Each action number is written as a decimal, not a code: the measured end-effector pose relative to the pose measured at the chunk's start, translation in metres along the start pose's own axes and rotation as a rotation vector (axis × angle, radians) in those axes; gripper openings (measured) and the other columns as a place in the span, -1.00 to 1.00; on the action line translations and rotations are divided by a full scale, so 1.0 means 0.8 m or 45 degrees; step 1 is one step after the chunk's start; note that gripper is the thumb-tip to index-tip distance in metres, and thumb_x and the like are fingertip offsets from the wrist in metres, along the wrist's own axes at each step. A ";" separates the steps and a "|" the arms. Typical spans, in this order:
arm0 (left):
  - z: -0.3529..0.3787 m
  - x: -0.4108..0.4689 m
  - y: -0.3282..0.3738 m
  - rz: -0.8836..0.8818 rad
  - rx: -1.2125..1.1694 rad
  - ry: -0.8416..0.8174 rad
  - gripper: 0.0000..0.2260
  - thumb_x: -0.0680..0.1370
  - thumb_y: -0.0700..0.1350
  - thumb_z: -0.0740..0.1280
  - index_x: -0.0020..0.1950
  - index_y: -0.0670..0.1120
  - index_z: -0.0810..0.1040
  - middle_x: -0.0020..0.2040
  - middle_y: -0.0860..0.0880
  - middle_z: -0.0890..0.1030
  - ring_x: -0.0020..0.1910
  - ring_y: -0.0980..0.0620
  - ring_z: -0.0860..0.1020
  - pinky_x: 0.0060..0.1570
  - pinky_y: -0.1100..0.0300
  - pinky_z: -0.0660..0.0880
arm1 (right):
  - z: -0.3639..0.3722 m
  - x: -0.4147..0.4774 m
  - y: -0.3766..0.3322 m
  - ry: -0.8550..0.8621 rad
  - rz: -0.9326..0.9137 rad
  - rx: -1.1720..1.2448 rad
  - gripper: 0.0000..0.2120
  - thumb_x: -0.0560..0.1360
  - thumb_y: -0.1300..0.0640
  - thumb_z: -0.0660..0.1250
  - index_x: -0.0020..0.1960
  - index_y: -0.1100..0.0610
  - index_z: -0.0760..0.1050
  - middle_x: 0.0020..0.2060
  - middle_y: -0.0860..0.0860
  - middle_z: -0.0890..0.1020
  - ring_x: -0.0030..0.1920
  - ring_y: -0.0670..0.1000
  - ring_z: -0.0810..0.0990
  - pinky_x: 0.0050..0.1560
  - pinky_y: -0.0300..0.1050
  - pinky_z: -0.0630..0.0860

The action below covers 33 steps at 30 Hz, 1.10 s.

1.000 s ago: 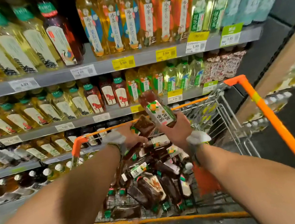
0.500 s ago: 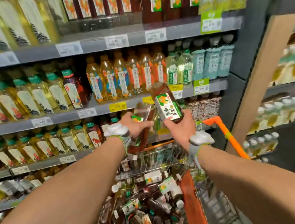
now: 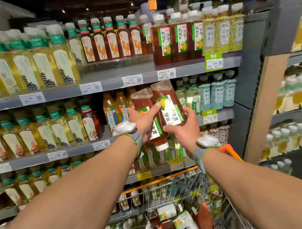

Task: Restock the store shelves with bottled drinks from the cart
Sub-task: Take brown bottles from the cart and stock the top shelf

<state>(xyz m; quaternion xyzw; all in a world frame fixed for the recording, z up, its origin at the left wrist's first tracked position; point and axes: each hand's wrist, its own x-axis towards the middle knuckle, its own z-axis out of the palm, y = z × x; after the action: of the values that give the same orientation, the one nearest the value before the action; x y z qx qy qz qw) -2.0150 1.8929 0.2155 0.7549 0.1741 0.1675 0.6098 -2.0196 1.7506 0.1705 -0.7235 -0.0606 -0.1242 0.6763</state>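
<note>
Near the centre, the left hand (image 3: 143,122) grasps the left bottle (image 3: 142,100) of brown tea, with the fingers wrapped around its label. The right hand (image 3: 186,131), just at 4 o'clock from it, grasps the right bottle (image 3: 170,109) around its lower part. Both bottles are held base up and touch each other in front of the middle shelf (image 3: 219,115). At 1 o'clock, a row of the same tea (image 3: 180,38) stands on the top shelf (image 3: 112,83). At 6 o'clock, the cart (image 3: 169,191) holds many loose bottles (image 3: 169,211). I judge the task only partly done: these two bottles are lifted but not yet placed, and much stock remains to be shelved.
</note>
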 end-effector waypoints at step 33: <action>-0.061 -0.006 0.105 0.439 -0.066 -0.523 -0.47 0.49 -0.42 0.27 0.34 0.05 0.50 0.10 -0.28 0.65 -0.28 -0.15 0.66 -0.24 -0.12 0.65 | -0.012 0.068 -0.076 -0.177 0.124 0.541 -0.57 0.36 0.61 0.10 0.15 0.39 0.50 -0.15 0.40 0.66 -0.12 0.46 0.68 -0.23 0.07 0.59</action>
<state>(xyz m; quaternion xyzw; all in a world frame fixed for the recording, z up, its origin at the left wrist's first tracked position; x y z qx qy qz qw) -2.0368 1.9163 0.3073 0.7757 -0.0887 0.1167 0.6138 -1.9841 1.7419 0.2441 -0.5738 -0.0969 -0.0256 0.8128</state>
